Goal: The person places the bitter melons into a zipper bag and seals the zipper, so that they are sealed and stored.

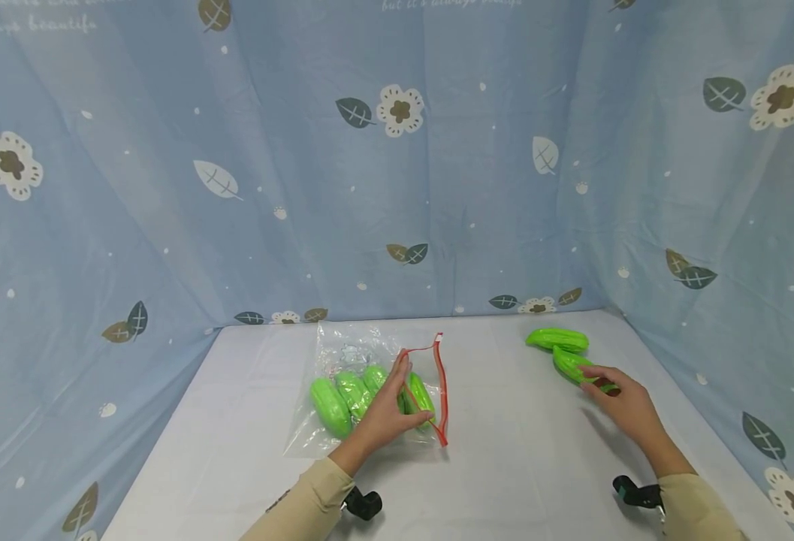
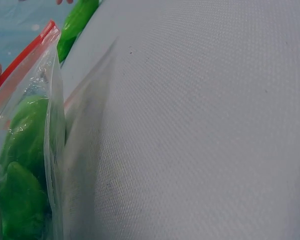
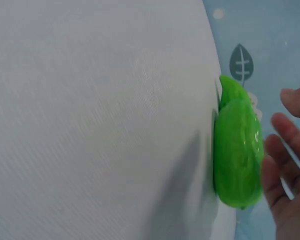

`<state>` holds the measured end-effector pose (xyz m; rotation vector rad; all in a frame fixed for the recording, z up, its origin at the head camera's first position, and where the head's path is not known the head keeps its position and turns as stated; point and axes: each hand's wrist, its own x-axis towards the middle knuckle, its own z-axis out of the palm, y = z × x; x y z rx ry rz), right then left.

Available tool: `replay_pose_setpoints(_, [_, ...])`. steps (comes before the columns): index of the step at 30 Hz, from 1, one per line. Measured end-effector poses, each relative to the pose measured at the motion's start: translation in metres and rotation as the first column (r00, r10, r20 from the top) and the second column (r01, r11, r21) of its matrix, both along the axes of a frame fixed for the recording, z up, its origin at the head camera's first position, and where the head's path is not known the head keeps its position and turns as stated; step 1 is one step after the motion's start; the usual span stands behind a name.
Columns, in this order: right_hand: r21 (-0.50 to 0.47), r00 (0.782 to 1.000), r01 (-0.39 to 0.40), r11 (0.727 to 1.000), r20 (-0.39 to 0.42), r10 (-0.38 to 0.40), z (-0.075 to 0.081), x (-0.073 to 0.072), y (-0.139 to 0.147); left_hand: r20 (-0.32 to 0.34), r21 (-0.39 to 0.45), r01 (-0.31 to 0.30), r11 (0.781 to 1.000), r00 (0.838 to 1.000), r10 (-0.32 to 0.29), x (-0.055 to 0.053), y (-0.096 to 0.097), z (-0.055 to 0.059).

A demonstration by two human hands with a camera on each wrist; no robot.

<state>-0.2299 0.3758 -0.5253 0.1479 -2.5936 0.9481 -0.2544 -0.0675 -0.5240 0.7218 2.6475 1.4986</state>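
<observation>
A clear zip bag (image 1: pixel 309 445) with a red zip edge (image 1: pixel 442 383) lies left of the middle of the table. Inside it are several bright green toy cucumbers (image 1: pixel 330 407). My left hand (image 1: pixel 384 412) lies over the bag's mouth, fingers and thumb spread along its raised edge, and the mouth gapes to the right. At the right, my right hand (image 1: pixel 625 402) is over the near end of a loose toy cucumber (image 1: pixel 567 362). In the right wrist view its fingers (image 3: pixel 285 160) are parted beside a cucumber (image 3: pixel 236 155). A second loose cucumber (image 1: pixel 559 340) lies just behind.
A white cloth covers the table (image 1: pixel 491 451). Blue patterned curtain (image 1: pixel 478 188) rises along the back and both sides. Black camera mounts stick out at the left wrist (image 1: pixel 364 503) and the right wrist (image 1: pixel 635 492).
</observation>
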Motion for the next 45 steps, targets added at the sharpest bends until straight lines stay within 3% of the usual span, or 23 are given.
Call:
replay_pose_setpoints(4, [0.034,0.998,0.058,0.998,-0.022,-0.057,-0.001,-0.003,0.005,-0.003,0.007,0.004,1.0,1.0,-0.004,0.0,0.001,-0.001])
replay_pose_setpoints(9, [0.025,0.995,0.095,0.995,0.009,-0.095,-0.002,-0.007,0.008,-0.019,0.006,0.005,1.0,1.0,-0.005,-0.001,0.002,-0.003])
replay_pose_setpoints(12, [0.015,0.996,0.088,0.996,0.024,-0.089,-0.006,-0.01,0.012,-0.021,0.002,0.006,1.0,1.0,-0.006,0.0,0.002,-0.002])
replay_pose_setpoints(21, [-0.015,0.98,0.063,0.998,0.191,-0.059,-0.014,-0.013,0.02,-0.022,-0.023,0.006,1.0,1.0,-0.007,0.002,0.002,0.0])
replay_pose_setpoints(35, [0.017,0.981,0.05,0.999,0.188,-0.053,-0.017,-0.012,0.016,-0.025,-0.032,-0.002,0.999,1.0,0.001,0.001,0.001,0.0])
replay_pose_setpoints(45, [0.016,0.964,0.027,1.0,0.265,-0.03,-0.015,-0.011,0.006,-0.004,-0.035,-0.008,0.999,1.0,0.008,0.002,0.0,0.001])
